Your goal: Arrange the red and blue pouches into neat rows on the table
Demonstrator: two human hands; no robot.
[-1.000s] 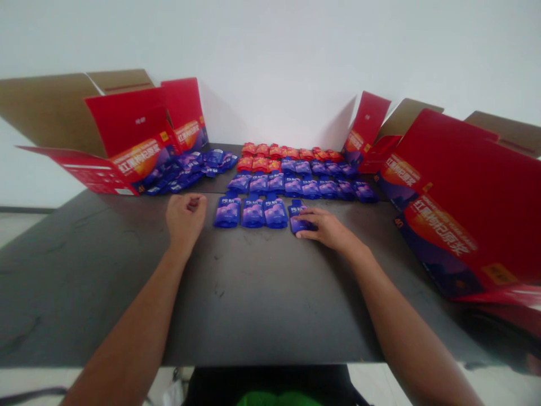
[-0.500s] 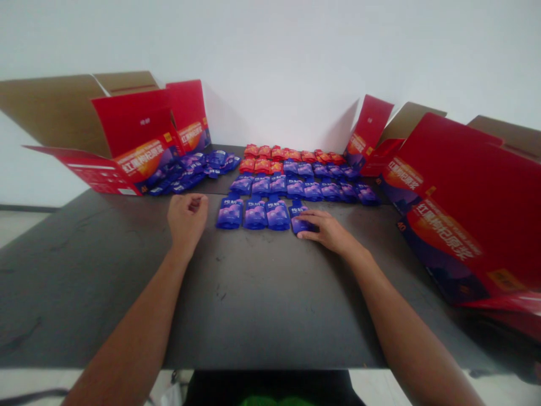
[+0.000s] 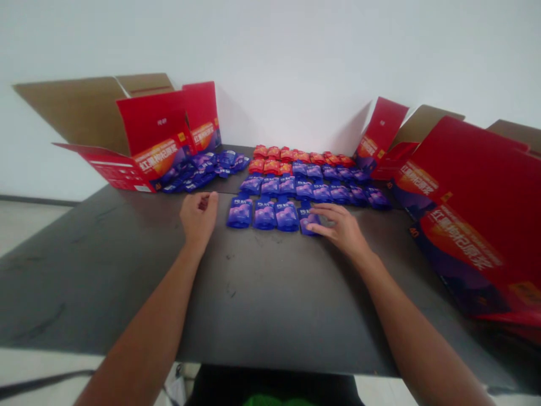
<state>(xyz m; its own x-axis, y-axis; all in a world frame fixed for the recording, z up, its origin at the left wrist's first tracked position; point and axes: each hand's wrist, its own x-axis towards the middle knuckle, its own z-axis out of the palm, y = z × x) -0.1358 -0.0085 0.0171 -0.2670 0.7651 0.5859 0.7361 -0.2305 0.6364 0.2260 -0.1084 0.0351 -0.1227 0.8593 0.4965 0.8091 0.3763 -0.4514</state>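
Observation:
My right hand is at the right end of the front row, its thumb and fingers apart over the right edge of a purple spout pouch. That pouch lies flat on the table beside three similar ones, among them a purple pouch just to its left. Left of the row, my left hand rests on the table with its fingers curled in and nothing visible in them. The nearest pouch to it is the leftmost purple pouch, a short gap away.
Behind lie more rows of purple pouches and red pouches. A loose heap of purple pouches sits by an open red carton at left. Large open red cartons stand on the right of the grey table.
My right hand's fingers have lifted and spread off the last pouch in the front row. The whole scene has shifted slightly to the right in view. My left hand stays curled.

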